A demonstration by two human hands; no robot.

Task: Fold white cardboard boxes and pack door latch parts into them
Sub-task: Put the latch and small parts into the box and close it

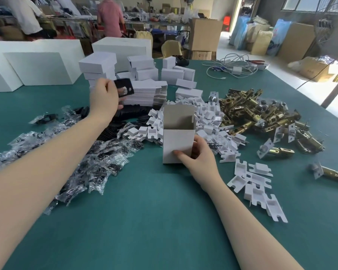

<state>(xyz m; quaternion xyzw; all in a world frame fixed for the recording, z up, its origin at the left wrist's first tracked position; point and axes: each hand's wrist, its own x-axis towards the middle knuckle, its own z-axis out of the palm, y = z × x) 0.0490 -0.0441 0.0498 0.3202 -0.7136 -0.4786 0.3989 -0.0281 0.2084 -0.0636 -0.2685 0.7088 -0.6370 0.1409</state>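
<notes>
- Spreading across the view, the green table carries everything; stacked flat blanks sit at 12 o'clock, brass latches at 2 o'clock, bagged screws at 9 o'clock.
- Standing upright at centre, the box has its mouth open upward, long axis vertical, back flap raised.
- Gripping the box's lower right corner, the right hand steadies it, thumb on the front face.
- Raised at 11 o'clock from the box, the left hand pinches a black plate.
- Judging the next move: the plate must travel toward 4 o'clock and down into the mouth.
- Hidden: the box's inside and the left fingertips behind the plate.
</notes>
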